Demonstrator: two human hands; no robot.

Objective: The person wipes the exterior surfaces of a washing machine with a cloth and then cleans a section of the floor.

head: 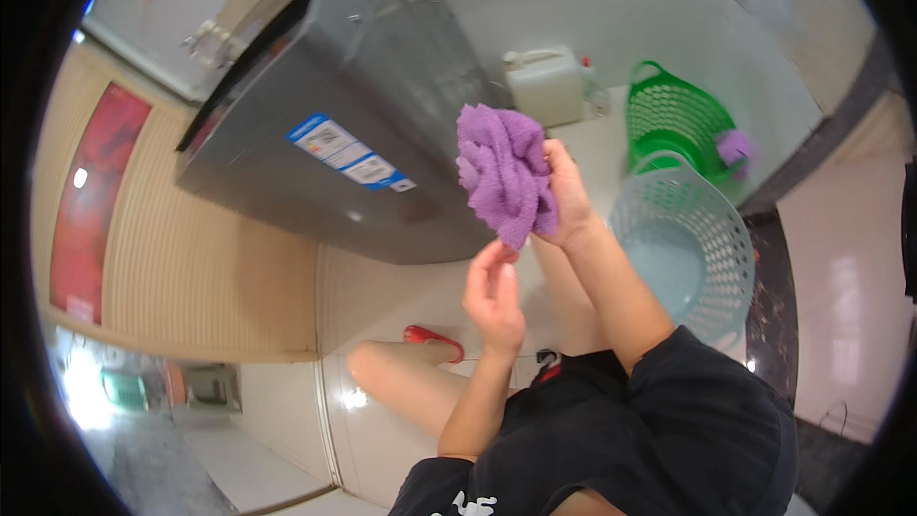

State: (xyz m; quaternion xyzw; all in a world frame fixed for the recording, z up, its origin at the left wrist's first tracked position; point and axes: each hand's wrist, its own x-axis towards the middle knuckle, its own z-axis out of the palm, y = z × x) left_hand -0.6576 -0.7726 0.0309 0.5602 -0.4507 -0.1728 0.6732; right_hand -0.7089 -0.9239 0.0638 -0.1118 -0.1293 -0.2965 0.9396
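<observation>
A crumpled purple towelling cloth [505,168] hangs in front of me at the middle of the view. My right hand [569,193] grips it from its right side, with part of the fingers hidden behind the fabric. Just below, my left hand [496,294] has its fingertips at the cloth's lower corner, the thumb apart from the bent fingers. Whether those fingertips pinch the corner is hard to see. To the right of my right forearm stands a pale grey-blue plastic laundry basket [663,258] with perforated sides.
A grey washing machine [372,122] with labels stands ahead on the left. Behind the cloth are a white jerrycan [546,89] and a clear bottle [596,93]. A green basket [673,122] has another purple cloth [733,147] on its rim. A ribbed beige panel [215,265] borders the left.
</observation>
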